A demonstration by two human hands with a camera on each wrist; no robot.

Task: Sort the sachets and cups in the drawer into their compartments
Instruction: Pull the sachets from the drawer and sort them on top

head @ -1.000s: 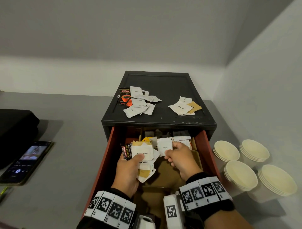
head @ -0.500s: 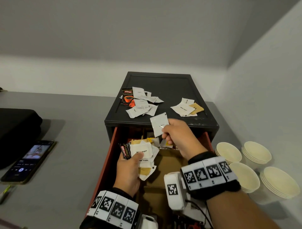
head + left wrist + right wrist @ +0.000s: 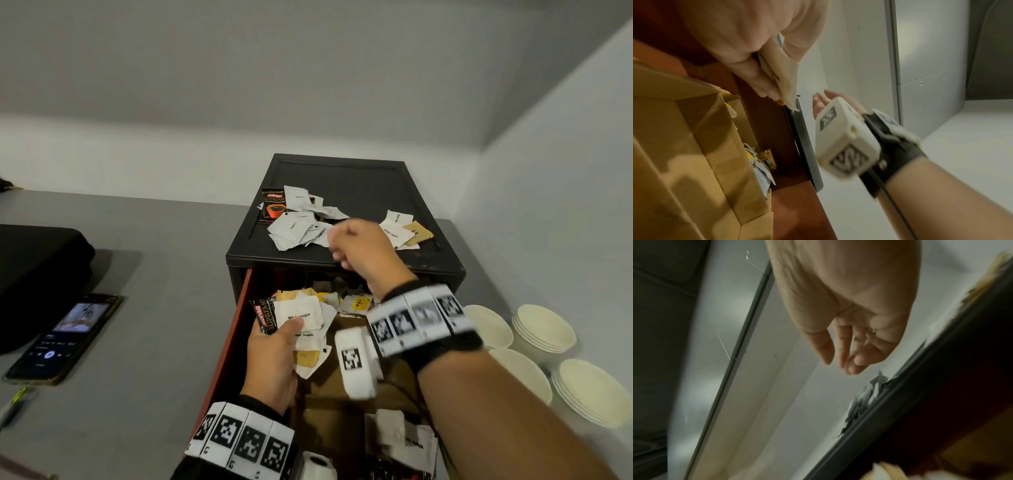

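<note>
Smartphone (image 3: 63,337) at 9 o'clock, glossy, flat on matte grey counter (image 3: 144,342). Left hand (image 3: 274,359) grips a fan of flat paper sachets (image 3: 301,317) over the red open drawer (image 3: 224,346). Right hand (image 3: 359,251), at 12 o'clock above the black cabinet top (image 3: 359,192), has loose, relaxed fingers and holds nothing. Stacked round paper cups (image 3: 544,329) at 3 o'clock.

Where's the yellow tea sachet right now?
In the head view the tea sachet lies in the open drawer, at the back of its loose pile, just left of the right wrist and right of the sachets held in the left hand.
</note>
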